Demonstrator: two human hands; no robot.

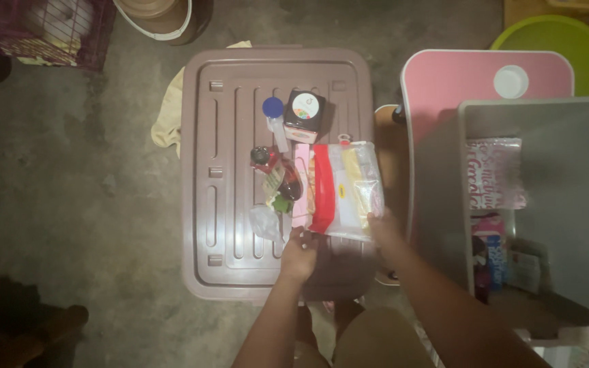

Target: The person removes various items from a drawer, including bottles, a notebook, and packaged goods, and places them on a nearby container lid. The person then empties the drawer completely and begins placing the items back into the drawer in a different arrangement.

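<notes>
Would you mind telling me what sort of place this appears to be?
Probably a home utility or storage area: a bare concrete floor, a wire cage in the corner, and plastic storage bins, one grey bin holding packets.

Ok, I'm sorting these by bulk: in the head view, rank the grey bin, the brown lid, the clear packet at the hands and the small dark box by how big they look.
1. Brown lid
2. Grey bin, cut off by the frame edge and possibly nearer the camera, so its place against the lid is unsure
3. Clear packet
4. Small dark box
</notes>
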